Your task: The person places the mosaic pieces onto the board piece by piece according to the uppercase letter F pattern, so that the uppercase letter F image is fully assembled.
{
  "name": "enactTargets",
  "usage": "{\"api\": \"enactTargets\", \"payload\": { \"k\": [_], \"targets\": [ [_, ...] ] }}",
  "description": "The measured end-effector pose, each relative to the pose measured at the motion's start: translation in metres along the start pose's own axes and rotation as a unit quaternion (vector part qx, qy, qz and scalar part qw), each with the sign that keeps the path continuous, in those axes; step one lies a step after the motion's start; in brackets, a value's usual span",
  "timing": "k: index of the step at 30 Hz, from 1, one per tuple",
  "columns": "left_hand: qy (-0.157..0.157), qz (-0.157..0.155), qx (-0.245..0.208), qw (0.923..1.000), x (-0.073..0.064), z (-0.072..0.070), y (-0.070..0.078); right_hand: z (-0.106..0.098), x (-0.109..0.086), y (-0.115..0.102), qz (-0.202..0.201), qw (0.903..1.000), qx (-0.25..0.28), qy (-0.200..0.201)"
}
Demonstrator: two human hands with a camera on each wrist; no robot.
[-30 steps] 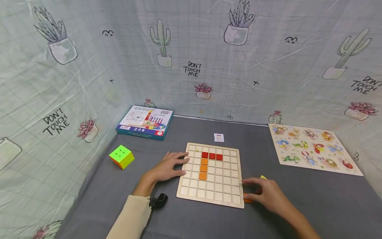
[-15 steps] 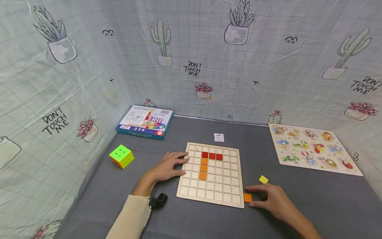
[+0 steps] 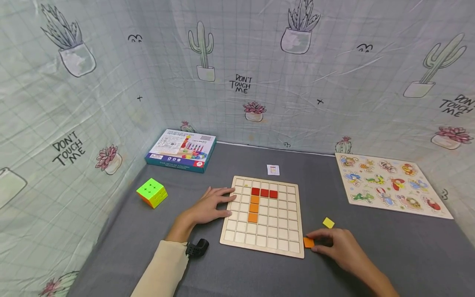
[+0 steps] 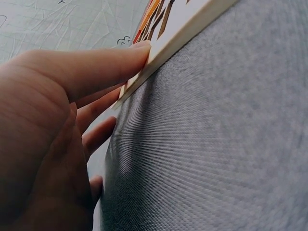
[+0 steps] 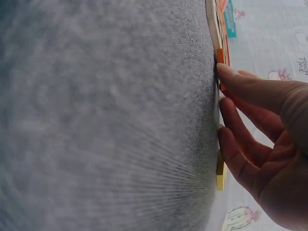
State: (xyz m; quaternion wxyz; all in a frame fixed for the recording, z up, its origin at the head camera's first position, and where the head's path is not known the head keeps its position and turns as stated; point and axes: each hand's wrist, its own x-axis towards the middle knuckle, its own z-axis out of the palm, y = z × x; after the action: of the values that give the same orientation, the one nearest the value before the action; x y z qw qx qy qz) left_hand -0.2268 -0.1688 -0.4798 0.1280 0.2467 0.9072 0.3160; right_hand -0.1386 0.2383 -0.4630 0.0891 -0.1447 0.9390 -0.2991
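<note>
A wooden grid board (image 3: 272,246) lies on the grey cloth, with three red tiles (image 3: 264,193) in a row and three orange tiles (image 3: 254,208) in a column below the left one. My left hand (image 3: 208,207) rests at the board's left edge, fingers spread and nearly straight; thumb and fingertips touch the rim in the left wrist view. Beyond the board's lower right edge, my right hand (image 3: 339,246) pinches a loose orange tile (image 3: 308,242) between thumb and index finger, low at the cloth. A yellow tile (image 3: 328,222) lies just behind that hand.
A small printed card (image 3: 273,170) lies behind the board. To the left are a puzzle cube (image 3: 152,192) and a flat toy box (image 3: 180,150). An insect puzzle board (image 3: 393,185) lies at the back right, before a cactus-print curtain (image 3: 259,53).
My right hand first drew back to the right, uncovering the orange and yellow tiles, then its thumb and index finger closed in on the orange tile. The left hand stayed at the board.
</note>
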Motion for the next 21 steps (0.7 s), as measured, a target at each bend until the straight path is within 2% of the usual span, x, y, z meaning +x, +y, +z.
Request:
{"api": "enactTargets", "payload": {
  "k": [5, 9, 13, 16, 21],
  "targets": [
    [-0.001, -0.001, 0.000, 1.0000, 0.000, -0.001, 0.000, -0.003, 0.001, -0.003, -0.008, 0.9998, 0.001, 0.020],
    [0.000, 0.001, -0.001, 1.0000, 0.000, -0.001, 0.001, -0.005, 0.002, -0.006, -0.014, 0.9973, -0.024, 0.068],
    [-0.001, 0.001, -0.002, 1.0000, 0.001, -0.002, 0.001, -0.006, 0.006, -0.010, -0.041, 0.9922, -0.049, 0.107],
    [-0.002, 0.001, -0.003, 1.0000, 0.001, -0.003, 0.002, -0.004, 0.010, -0.017, -0.053, 0.9899, -0.042, 0.125],
    [-0.002, -0.001, -0.007, 1.0000, 0.000, -0.002, 0.002, 0.002, 0.017, -0.030, -0.067, 0.9877, -0.002, 0.141]
  ]
}}
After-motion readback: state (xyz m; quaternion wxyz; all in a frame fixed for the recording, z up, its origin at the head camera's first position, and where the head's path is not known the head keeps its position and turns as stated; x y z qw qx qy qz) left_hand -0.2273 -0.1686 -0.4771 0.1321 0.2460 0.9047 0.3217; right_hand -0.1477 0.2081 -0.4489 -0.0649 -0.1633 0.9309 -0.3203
